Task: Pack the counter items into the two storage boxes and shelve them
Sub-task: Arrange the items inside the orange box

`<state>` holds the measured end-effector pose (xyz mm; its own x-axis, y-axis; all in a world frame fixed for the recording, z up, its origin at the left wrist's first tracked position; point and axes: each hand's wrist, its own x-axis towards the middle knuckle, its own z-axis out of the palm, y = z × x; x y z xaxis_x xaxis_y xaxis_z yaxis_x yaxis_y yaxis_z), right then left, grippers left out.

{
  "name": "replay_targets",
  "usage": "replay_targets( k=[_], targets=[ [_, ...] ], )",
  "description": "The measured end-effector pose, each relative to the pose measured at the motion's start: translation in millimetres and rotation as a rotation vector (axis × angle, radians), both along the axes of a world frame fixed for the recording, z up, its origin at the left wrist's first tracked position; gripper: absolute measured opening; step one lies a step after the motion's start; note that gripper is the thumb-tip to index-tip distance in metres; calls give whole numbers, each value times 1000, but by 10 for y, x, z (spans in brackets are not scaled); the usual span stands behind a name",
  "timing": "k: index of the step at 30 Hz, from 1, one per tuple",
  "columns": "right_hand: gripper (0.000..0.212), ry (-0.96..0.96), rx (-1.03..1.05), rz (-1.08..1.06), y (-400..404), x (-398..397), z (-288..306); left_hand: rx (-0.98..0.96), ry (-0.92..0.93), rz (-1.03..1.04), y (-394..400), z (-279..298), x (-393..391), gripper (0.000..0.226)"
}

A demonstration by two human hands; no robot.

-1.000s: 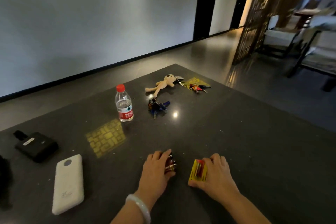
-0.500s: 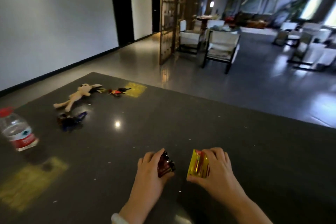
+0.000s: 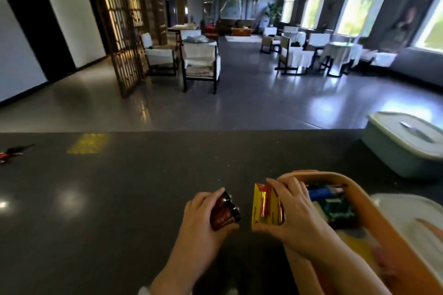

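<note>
Both hands low in the frame, side by side, each one gripping.

Left hand, lower centre, knuckles up, fingers curled over the top and thumb tucked beneath what it holds. Right hand just to its right, fingers draped over, thumb pinching from below. Both forearms run up from the bottom edge.

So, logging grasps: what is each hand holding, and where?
Left hand grips the dark battery pair round its side; right hand pinches the yellow battery pack by its right edge.
</note>
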<state>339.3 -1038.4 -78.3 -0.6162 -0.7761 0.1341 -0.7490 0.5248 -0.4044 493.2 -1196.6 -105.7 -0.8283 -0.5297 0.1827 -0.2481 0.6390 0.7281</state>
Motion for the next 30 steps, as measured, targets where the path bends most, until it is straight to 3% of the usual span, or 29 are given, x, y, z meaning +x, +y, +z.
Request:
replay_targets(
  k=[4, 13, 18, 22, 30],
  targets=[
    [106, -51, 46, -60, 616, -333, -3, -2, 20, -74, 485, 10, -355, 77],
    [117, -61, 144, -27, 1534, -842, -117, 16, 5, -198, 1283, -42, -853, 76],
    [90, -103, 136, 44, 1753, -947, -221, -21, -23, -235, 1465, -101, -1011, 76],
    [101, -103, 193, 81, 1832, -1047, -349, -80, -36, -251, 1581, -180, -1106, 75],
    [94, -20, 242, 144, 1842, -1198, -427, -270, -69, -232, 1642, -291, -1130, 74]
  ],
)
